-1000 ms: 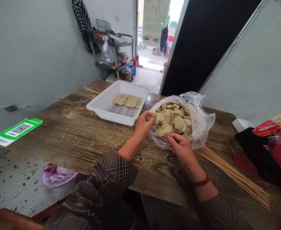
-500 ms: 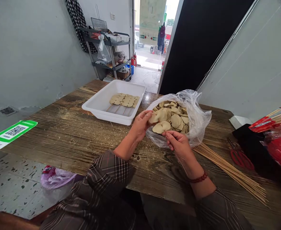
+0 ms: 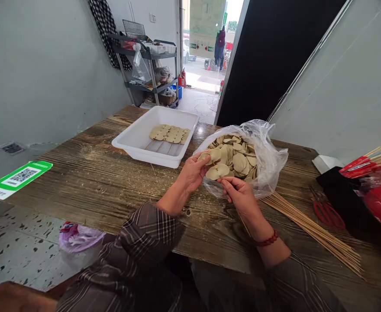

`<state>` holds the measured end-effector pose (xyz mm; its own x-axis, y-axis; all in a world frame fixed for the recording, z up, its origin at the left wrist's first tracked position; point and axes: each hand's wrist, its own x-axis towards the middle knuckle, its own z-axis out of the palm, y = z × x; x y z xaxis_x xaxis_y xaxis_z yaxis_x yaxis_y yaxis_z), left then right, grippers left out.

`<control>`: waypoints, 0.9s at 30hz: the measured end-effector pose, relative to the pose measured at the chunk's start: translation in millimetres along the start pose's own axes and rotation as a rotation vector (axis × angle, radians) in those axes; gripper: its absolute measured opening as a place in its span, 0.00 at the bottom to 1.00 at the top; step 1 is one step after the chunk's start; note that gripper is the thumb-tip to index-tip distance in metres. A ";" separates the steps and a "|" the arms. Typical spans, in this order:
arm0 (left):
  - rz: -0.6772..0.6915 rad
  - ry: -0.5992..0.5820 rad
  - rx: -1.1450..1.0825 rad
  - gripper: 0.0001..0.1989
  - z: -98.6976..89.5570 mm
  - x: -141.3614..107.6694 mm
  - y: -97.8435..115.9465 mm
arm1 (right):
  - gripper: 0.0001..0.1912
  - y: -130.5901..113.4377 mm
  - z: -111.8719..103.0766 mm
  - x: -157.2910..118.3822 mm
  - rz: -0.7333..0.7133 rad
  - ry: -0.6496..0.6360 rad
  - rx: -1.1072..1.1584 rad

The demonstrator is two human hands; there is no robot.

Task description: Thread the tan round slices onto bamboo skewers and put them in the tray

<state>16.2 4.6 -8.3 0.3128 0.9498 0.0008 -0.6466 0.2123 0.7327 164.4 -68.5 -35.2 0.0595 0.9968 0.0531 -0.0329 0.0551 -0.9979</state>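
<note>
My left hand (image 3: 191, 173) is closed on thin beige slices (image 3: 214, 155), pinched between thumb and fingers over the near edge of an open plastic bag (image 3: 268, 164). Between the fingers of my right hand (image 3: 237, 190) is a bamboo skewer (image 3: 245, 226), its lower end running back under the wrist. One beige slice (image 3: 217, 172) sits on the skewer just ahead of the right fingertips. More loose slices (image 3: 240, 162) fill the bag. To the left, a white plastic tray (image 3: 128, 145) holds several skewers threaded with flat slices (image 3: 171, 134).
A bundle of bamboo skewers (image 3: 317, 234) lies at the right of the wooden table (image 3: 89, 190), near red-handled scissors (image 3: 328, 214) and a black box (image 3: 343, 195). A green QR card (image 3: 18, 178) is at the left edge. Behind stands a shelf cart (image 3: 151, 65).
My left hand has shifted slightly, bringing its slices closer to the skewer. The right hand has barely moved, and the view has tilted a little.
</note>
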 end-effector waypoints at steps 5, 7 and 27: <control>0.035 0.068 0.000 0.13 -5.3 4.3 4.7 | 0.17 0.2 -2.8 -0.9 0.020 -0.025 -0.071; 0.041 0.072 0.004 0.12 -6.5 5.3 5.8 | 0.17 0.0 -3.6 -1.5 0.037 -0.034 -0.100; -0.058 0.079 0.067 0.14 -1.0 2.8 -5.7 | 0.15 1.2 -6.0 -1.9 -0.198 0.052 -0.428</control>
<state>20.1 6.3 -13.1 0.2911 0.9520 -0.0943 -0.5802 0.2541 0.7739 170.2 -70.7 -36.7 0.0729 0.9648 0.2527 0.3980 0.2042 -0.8944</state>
